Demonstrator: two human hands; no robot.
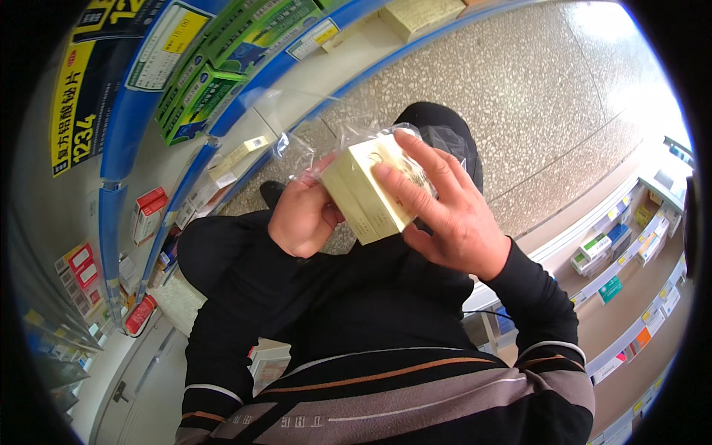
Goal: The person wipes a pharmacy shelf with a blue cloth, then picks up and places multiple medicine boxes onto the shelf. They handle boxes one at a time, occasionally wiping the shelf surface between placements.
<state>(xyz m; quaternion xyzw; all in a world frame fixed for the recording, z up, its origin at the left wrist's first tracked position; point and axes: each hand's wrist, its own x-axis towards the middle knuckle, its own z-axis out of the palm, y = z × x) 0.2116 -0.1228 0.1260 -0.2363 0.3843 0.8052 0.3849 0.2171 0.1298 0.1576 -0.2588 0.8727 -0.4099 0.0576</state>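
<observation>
A cream-coloured cardboard box (pixel 364 192) with printed writing is held in front of my body, tilted. My right hand (pixel 453 208) spreads over its top and right side, the thumb below and the fingers across the printed face. My left hand (pixel 306 208) is at the box's left side and also grips a clear plastic wrap or bag (pixel 295 150). The clear film reaches behind the box and out towards the shelf at the upper left. Where exactly the left fingers meet the box is partly hidden.
Blue-edged shelves (pixel 258 94) on the left carry green boxes (pixel 203 103), red-and-white boxes (pixel 149 214) and a pale box (pixel 239 157). Curved shelves (pixel 617 267) with small cartons stand on the right. A speckled floor (pixel 517 105) lies ahead, and a door (pixel 139 384) is at the lower left.
</observation>
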